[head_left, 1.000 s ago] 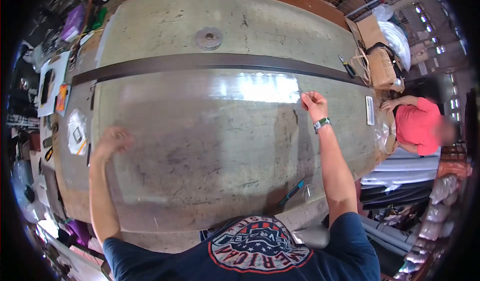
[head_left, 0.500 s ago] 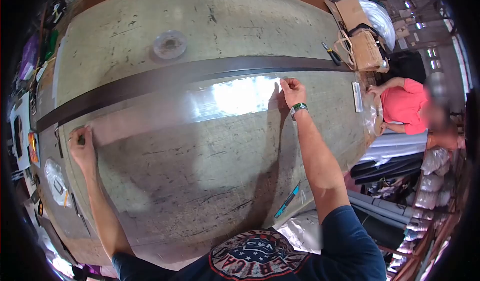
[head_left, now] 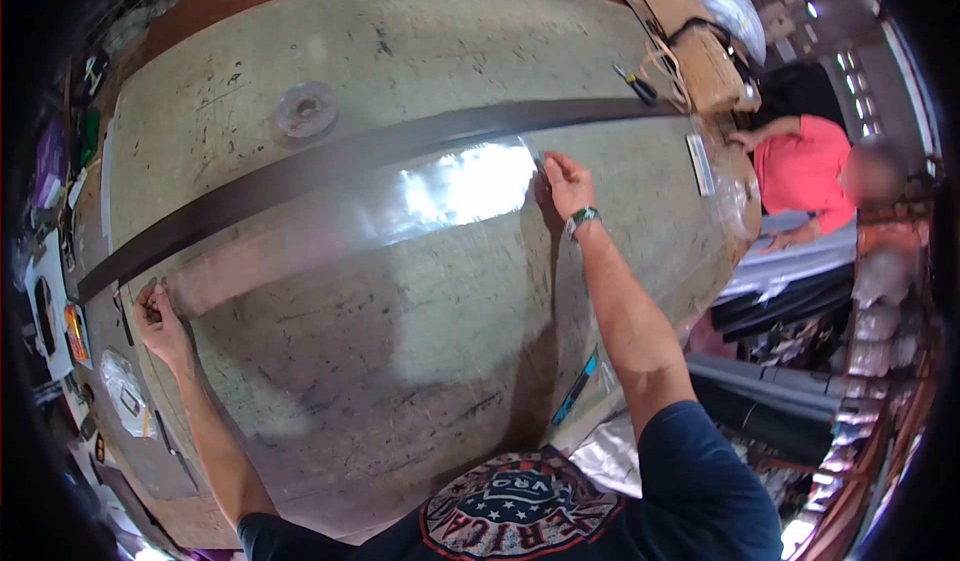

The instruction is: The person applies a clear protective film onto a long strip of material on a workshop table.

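Observation:
A long clear plastic strip (head_left: 340,236) stretches between my two hands over the worktable, glaring white near its right end. My left hand (head_left: 165,333) pinches its left end, fingers curled. At the other end, the thumb and fingers of my right hand (head_left: 570,189) are closed on the strip's edge; a patterned band circles that wrist. Just beyond the strip, a long dark brown band (head_left: 420,135) lies across the table, roughly parallel to it. Farther back sits a roll of clear tape (head_left: 306,111).
A blue utility knife (head_left: 575,391) lies near the front edge. Pliers (head_left: 636,83) and a cardboard box (head_left: 710,66) are at the back right. A person in a red shirt (head_left: 800,166) stands at the right end. A plastic bag (head_left: 125,391) lies at the left.
The view has shifted slightly. Both my hands still hold the strip's ends, and the strip has moved a little. The person at the right has shifted their arms, one hand now lower.

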